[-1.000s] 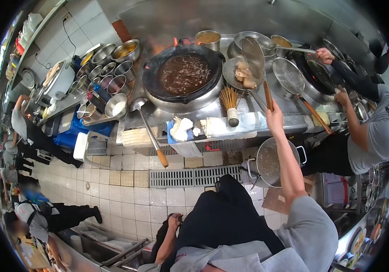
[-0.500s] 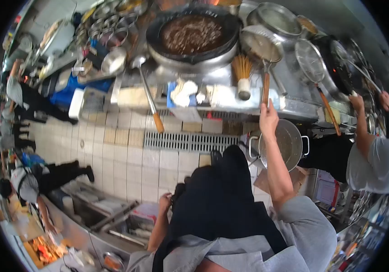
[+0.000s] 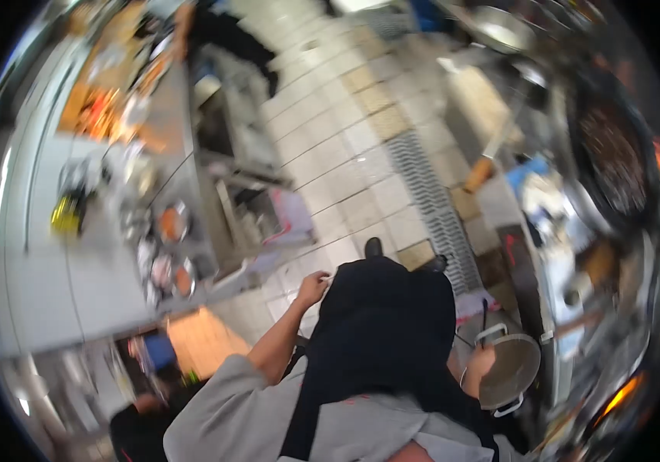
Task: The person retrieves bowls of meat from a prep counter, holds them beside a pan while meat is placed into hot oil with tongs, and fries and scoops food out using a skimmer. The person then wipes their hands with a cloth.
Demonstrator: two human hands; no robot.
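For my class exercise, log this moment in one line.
left hand: beside apron | right hand: by pot, contact unclear | wok: dark contents

The stockpot (image 3: 534, 363) is metal with a dull sheen. Wood, smooth and orange-brown, forms the handle (image 3: 480, 174) of the ladle (image 3: 504, 132), whose shaft is metal. Black and matt describes the wok (image 3: 578, 138). The apron (image 3: 380, 331) is dark, matt cloth, the shirt (image 3: 230, 416) softer grey fabric, the shoe (image 3: 374, 248) faintly shiny. Pale floor tiles (image 3: 310, 165) look glossy; the slotted drain grate (image 3: 431, 202) looks duller. Blur hides finer textures.
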